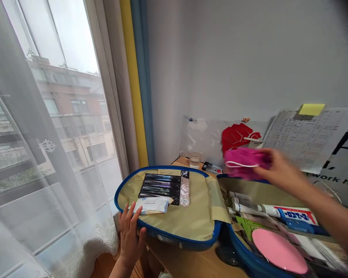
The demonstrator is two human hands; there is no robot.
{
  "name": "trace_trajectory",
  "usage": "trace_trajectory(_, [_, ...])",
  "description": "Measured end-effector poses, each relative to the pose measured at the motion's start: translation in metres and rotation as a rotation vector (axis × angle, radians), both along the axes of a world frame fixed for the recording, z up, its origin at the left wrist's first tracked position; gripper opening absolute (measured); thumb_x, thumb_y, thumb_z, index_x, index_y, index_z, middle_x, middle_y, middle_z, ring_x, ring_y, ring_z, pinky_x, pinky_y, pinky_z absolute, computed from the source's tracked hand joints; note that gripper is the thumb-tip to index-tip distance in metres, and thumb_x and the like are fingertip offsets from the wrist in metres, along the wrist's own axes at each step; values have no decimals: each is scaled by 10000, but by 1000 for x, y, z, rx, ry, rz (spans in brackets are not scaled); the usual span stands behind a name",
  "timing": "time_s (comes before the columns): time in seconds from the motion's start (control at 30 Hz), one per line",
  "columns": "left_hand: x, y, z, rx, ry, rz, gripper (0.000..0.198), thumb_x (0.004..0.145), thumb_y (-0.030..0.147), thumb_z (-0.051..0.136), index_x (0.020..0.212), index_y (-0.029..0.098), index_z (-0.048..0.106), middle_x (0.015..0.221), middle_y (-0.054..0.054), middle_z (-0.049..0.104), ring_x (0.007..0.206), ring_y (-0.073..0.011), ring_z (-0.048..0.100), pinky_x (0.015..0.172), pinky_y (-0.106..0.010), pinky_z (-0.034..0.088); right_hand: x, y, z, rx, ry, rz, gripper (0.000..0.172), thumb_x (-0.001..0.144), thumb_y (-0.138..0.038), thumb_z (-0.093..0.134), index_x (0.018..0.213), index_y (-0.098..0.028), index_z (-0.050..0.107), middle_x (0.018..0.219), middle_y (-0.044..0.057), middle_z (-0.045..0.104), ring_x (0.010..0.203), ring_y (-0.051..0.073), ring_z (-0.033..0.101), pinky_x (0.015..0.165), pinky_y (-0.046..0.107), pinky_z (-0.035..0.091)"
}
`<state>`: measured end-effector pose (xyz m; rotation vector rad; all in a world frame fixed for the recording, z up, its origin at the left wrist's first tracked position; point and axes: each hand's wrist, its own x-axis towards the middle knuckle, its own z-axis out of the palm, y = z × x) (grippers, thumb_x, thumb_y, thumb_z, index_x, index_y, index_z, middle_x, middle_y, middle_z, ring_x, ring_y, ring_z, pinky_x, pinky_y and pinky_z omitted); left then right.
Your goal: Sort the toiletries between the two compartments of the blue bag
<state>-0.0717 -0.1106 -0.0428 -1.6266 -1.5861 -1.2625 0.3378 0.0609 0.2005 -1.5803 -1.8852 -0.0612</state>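
A blue-rimmed case lies open on a wooden surface. My left hand, fingers spread, rests against the near left edge of its lid half. Inside that half are a pack of dark pens or brushes, a narrow blister pack and a white tissue packet. My right hand, blurred, grips a magenta pouch with a white cord above the far edge of the other half. That half holds white tubes, a toothpaste box and a pink oval item.
Behind the case stand a small clear container and a black package. Printed sheets and a red paper shape are on the grey wall. Sheer curtains hang at the left window.
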Motion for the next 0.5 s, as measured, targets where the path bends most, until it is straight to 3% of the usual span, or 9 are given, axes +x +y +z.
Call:
trace_trajectory(0.1, [0, 0, 0, -13, -12, 13, 509, 1003, 408, 341, 1484, 243, 374, 1506, -137, 439, 1499, -323, 240, 1203, -601, 178, -104, 3, -8, -146, 46, 238, 480, 795, -222, 666, 1251, -159, 530, 1258, 122, 588, 1059, 180, 609, 924, 328, 494])
trace_trajectory(0.27, [1, 0, 1, -12, -3, 16, 503, 1004, 380, 346, 1491, 252, 362, 1509, -134, 434, 1499, -318, 238, 1204, -594, 178, -245, 0, -59, -392, 108, 460, 345, 913, -356, 628, 1198, -166, 591, 1173, 70, 629, 998, 176, 626, 862, 388, 546])
trace_trajectory(0.37, [0, 0, 1, -8, 12, 12, 507, 1007, 371, 342, 1501, 257, 340, 1512, -132, 423, 1506, -312, 219, 1206, -595, 164, -298, -7, -82, -475, 141, 497, 351, 921, -392, 616, 1188, -166, 602, 1203, 78, 620, 1046, 191, 617, 895, 413, 539])
trace_trajectory(0.5, [0, 0, -1, -19, 7, 7, 509, 1009, 377, 341, 1503, 254, 335, 1525, -132, 405, 1509, -303, 210, 1211, -588, 152, -337, -14, -101, -539, 161, 516, 386, 920, -398, 614, 1233, -173, 585, 1273, 89, 592, 1127, 219, 591, 948, 453, 516])
